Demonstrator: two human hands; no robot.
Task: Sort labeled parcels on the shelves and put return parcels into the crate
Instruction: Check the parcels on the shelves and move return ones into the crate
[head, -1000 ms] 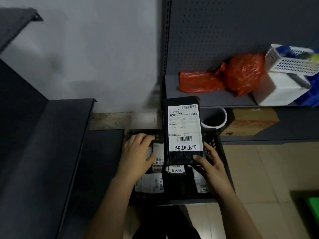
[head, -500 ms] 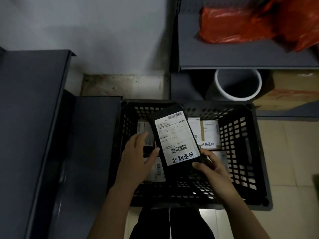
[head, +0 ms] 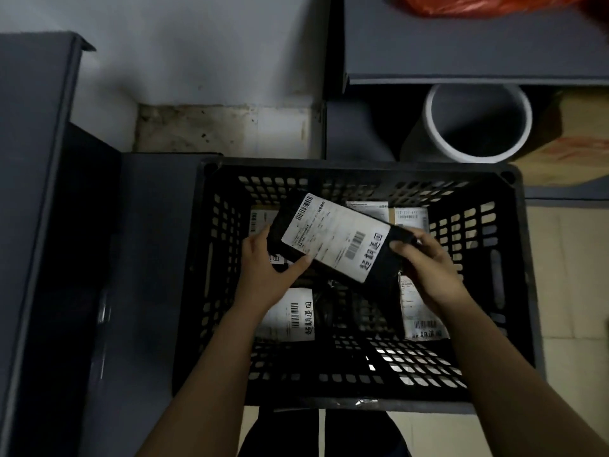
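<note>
— While the parcel [head: 336, 240] is over the crate [head: 514, 291], what holds it?

— Both hands. The left hand [head: 263, 268] grips the end nearer the crate's left wall, with the thumb pressed on the label's edge and the fingers wrapped behind. The right hand [head: 428, 268] clamps the end nearer the crate's right wall, with the thumb on top and the fingers curled beneath.

— State the parcel's position and attitude.

— It lies within the crate's rim outline, toward the far half. The label [head: 329, 235] faces up, and the parcel sits slantwise to the crate's walls. Handwritten characters mark the label at the right-hand end. Contact with anything below cannot be told.

— What are the crate's contents?

— Other parcels [head: 293, 316] lie at the crate's bottom, labels up. One is near the left wall, one is near the right wall, and several are against the far wall.

— And around the crate?

— A white bucket [head: 478, 123] stands just beyond the far rim, toward the right corner. A cardboard box [head: 576, 153] sits past that corner. A red bag [head: 478, 4] lies on a shelf [head: 461, 54] well beyond the crate's far side. A dark rack [head: 148, 258] stands just beside the left wall.
</note>
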